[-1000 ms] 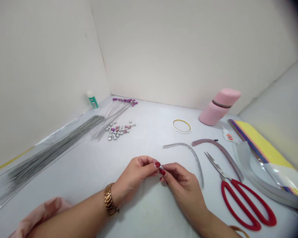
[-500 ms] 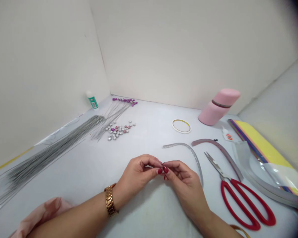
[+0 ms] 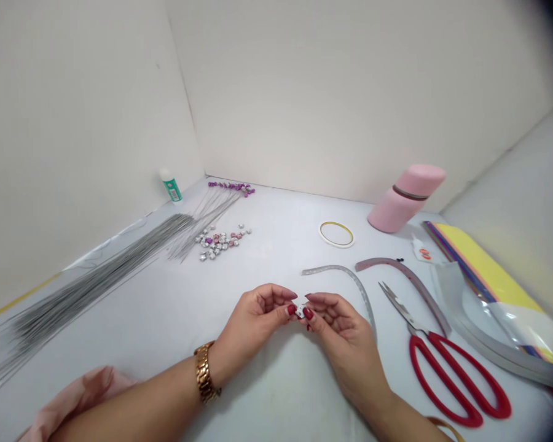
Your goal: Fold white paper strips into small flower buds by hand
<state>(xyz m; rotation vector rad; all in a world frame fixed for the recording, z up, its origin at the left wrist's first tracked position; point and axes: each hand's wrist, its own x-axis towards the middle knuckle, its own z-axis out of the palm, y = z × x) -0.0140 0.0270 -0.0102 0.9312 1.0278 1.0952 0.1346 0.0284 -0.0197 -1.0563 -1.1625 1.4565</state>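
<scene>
Pale walls (image 3: 350, 92) behind and at both sides, with a white table (image 3: 267, 261) below. Along the left, a long bundle of grey wires (image 3: 105, 270), beyond it a glue stick (image 3: 172, 189) against the wall. Towards the back corner, thin stems with purple heads (image 3: 231, 186); nearer, a scatter of small stars (image 3: 223, 247), mostly silver, some pink or purple. At centre, near the table's front, a small silver piece (image 3: 300, 312), pinched between left hand (image 3: 249, 319) and right hand (image 3: 348, 341), thumbs on it, index fingertips raised just above and apart. Crowding the right hand: a thin grey strip (image 3: 335, 267), its lower end just beside the hand, then a mauve strip (image 3: 413, 277) and red-handled scissors (image 3: 417, 328), lying open. Farther back, a ring of tape (image 3: 338, 245), pink bottle (image 3: 405, 199), small glue bottle (image 3: 421, 250) and yellow-topped sheets (image 3: 493, 264).
</scene>
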